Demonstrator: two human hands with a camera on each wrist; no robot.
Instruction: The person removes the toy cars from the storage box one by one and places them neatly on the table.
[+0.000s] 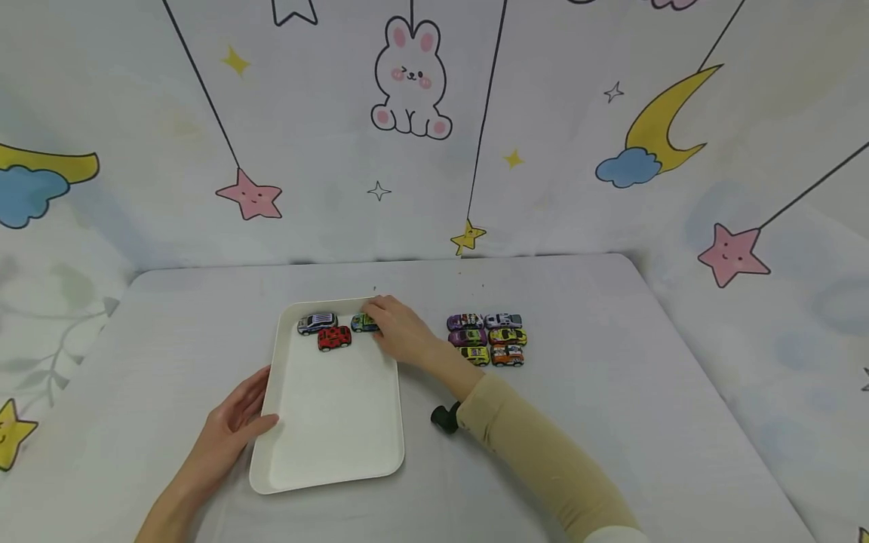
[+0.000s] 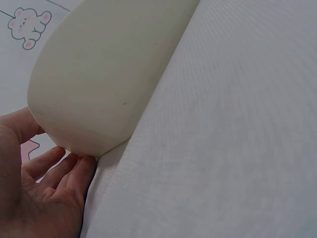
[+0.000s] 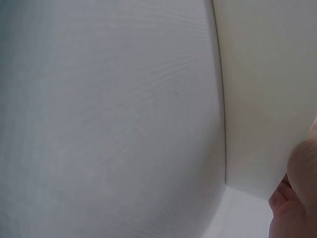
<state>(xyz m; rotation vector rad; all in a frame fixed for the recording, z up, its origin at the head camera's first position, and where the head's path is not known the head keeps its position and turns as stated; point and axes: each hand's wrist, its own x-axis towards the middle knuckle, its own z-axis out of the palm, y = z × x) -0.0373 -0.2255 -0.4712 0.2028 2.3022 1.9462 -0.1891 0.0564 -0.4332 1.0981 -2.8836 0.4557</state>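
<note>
The white tray (image 1: 333, 411) lay on the table (image 1: 645, 422), with its long sides running away from the person, presumably so both hands could reach it. Inside, near the far wall, stood a silver toy car (image 1: 317, 323), a red toy car (image 1: 334, 338) just nearer and to its right, and a green toy car (image 1: 364, 323) toward the far right corner. Six other toy cars (image 1: 474, 338) stood outside to the right in three close rows of two, apparently arranged for easy picking. The left hand (image 1: 231, 422) was partly open, thumb over the tray's left rim and fingers against the outer wall, seemingly to steady it. The right hand (image 1: 402, 329) was mostly closed, fingers curled over the green car's right end; the fingertips were hidden, so firmness of grip could not be determined.
</note>
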